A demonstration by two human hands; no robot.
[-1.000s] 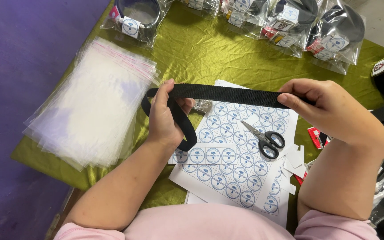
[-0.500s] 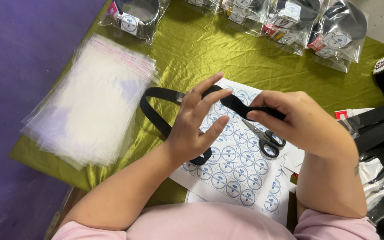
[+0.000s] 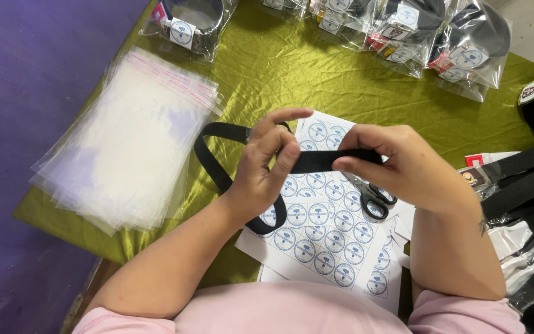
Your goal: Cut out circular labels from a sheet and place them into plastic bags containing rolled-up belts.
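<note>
My left hand (image 3: 261, 170) and right hand (image 3: 397, 164) both pinch the black strap (image 3: 313, 161), hiding its middle; it runs left-right above the sticker sheet (image 3: 322, 241), its loop curling toward the table's near edge.

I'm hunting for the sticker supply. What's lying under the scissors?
The black-handled scissors rest on a white sheet of round blue-and-white stickers, with more white sheets beneath it. The right hand covers the blades' tips, and the black fabric strap crosses above.

A matt woven black strap (image 3: 316, 162), glossy clear plastic bags (image 3: 125, 154), shiny green satin cloth (image 3: 316, 80).
</note>
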